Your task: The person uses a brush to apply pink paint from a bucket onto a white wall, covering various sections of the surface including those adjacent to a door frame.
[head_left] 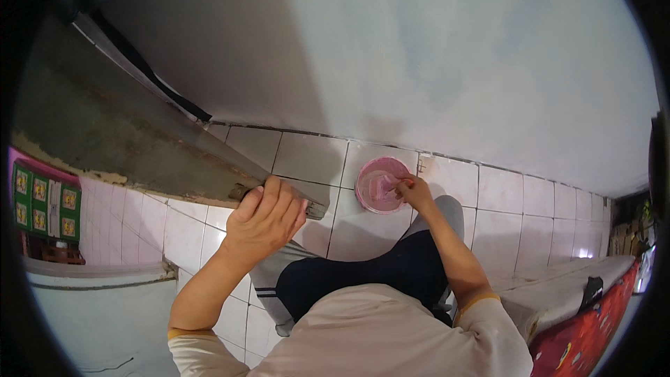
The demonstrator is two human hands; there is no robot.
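My left hand (269, 211) is closed over the end of a worn grey-green door (132, 146), its fingers wrapped round the edge. A small metal plate shows in the door's edge beside my thumb. My right hand (417, 193) reaches to the right rim of a round pink bucket (361, 194) on the floor, fingers pinched. They hold a flat, pale pink tool (382, 185) that lies down inside the bucket; its exact kind is unclear. Whitish-pink stuff coats the bucket's inside.
Ahead rises a pale wall (447, 56) with bluish, damp-looking patches. White floor tiles (447, 174) run along its foot. A green sheet of small packets (42, 202) hangs at the far left. To the right are a grey ledge (558, 293) and a red patterned cloth (586, 321).
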